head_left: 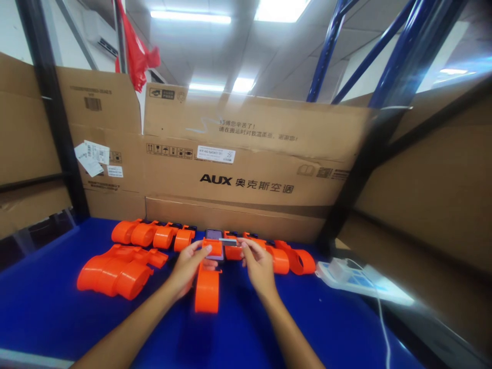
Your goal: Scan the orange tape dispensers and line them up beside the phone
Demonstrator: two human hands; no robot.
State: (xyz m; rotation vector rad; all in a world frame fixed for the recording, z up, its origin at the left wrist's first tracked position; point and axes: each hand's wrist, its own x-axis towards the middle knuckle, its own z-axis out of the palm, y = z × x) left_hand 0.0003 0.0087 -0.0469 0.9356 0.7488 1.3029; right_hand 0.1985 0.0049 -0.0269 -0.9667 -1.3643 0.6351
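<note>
My left hand (189, 267) grips an orange plastic tape dispenser (207, 288) that lies on the blue table (49, 312), thumb and fingers pressed on its upper end. My right hand (258, 264) pinches a small grey metal strip (229, 242) at the top of that dispenser. A dark phone-like object (213, 234) lies just behind it.
A row of orange dispensers (154, 234) lines the back of the table and continues on the right (292, 259). A pile of orange shells (115, 271) sits at the left. A white power strip with cable (346, 274) lies at the right. Cardboard boxes (246, 169) wall the back.
</note>
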